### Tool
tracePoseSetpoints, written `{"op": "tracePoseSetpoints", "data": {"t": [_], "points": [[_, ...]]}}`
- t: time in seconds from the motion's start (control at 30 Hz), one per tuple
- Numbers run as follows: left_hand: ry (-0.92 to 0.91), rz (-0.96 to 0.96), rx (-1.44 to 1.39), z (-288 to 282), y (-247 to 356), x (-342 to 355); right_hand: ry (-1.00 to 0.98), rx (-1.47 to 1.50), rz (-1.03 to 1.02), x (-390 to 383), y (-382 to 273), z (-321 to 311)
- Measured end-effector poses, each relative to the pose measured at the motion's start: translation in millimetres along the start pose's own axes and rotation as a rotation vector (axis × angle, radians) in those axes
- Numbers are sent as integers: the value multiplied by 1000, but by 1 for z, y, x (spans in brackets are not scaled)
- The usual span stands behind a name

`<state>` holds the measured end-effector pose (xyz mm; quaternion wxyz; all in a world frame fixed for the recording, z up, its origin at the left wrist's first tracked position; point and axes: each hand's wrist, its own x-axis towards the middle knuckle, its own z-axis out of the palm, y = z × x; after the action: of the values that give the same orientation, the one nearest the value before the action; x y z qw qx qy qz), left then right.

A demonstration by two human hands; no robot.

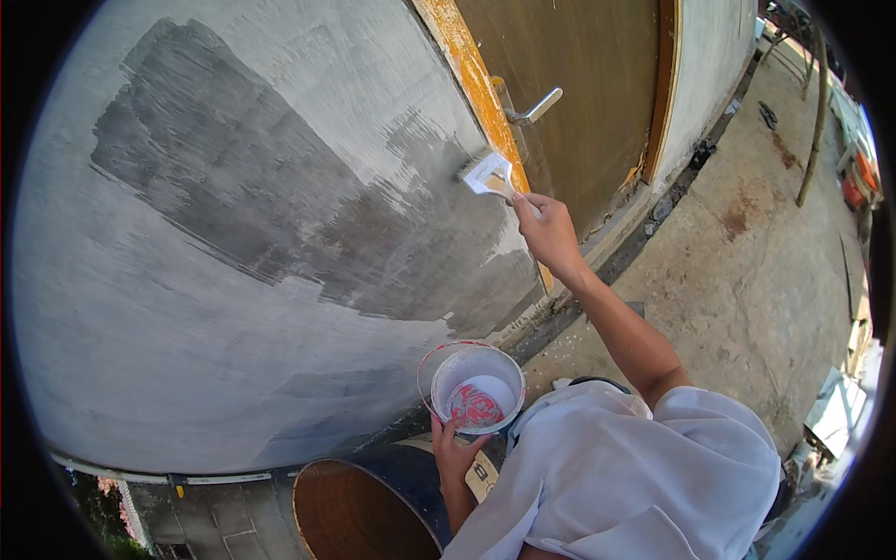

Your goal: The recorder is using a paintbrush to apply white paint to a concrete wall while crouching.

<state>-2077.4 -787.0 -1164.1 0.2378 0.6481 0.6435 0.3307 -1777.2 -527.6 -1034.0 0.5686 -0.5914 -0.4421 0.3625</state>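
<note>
With my arm stretched out, my right hand [551, 233] grips the handle of a wide flat paintbrush [489, 175]. Its bristles touch the grey wall [355, 345] close beside the orange door frame [481, 89]. A broad darker, wet-looking band [233, 159] runs across the wall from the upper left to the brush. Near my body, my left hand [455, 453] is closed on the near rim of a small white bucket [474, 357]. Whitish material with red-pink patches shows inside the bucket. Its thin handle hangs out toward the wall.
A brown door [579, 121] with a metal lever handle [537, 107] stands right of the brush. Below the bucket is a large dark drum [313, 485], rusty inside. Concrete ground [728, 271] stretches to the right, with a wooden pole [814, 131] and clutter along its far edge.
</note>
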Motion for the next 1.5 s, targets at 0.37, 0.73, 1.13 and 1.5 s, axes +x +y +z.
{"op": "tracePoseSetpoints", "data": {"t": [0.37, 0.73, 1.13, 1.5], "points": [[14, -47, -27, 5, -4, -7, -90, 150, 112, -6, 129, 16], [0, -53, -14, -7, -2, -16, -12, -310, 281, -25, 245, 29], [49, -224, -119, -8, 0, -26, 3, -177, 260, -28, 141, 26], [25, -37, 121, -12, 5, -12, -9, -94, 186, -27, 267, 31]]}}
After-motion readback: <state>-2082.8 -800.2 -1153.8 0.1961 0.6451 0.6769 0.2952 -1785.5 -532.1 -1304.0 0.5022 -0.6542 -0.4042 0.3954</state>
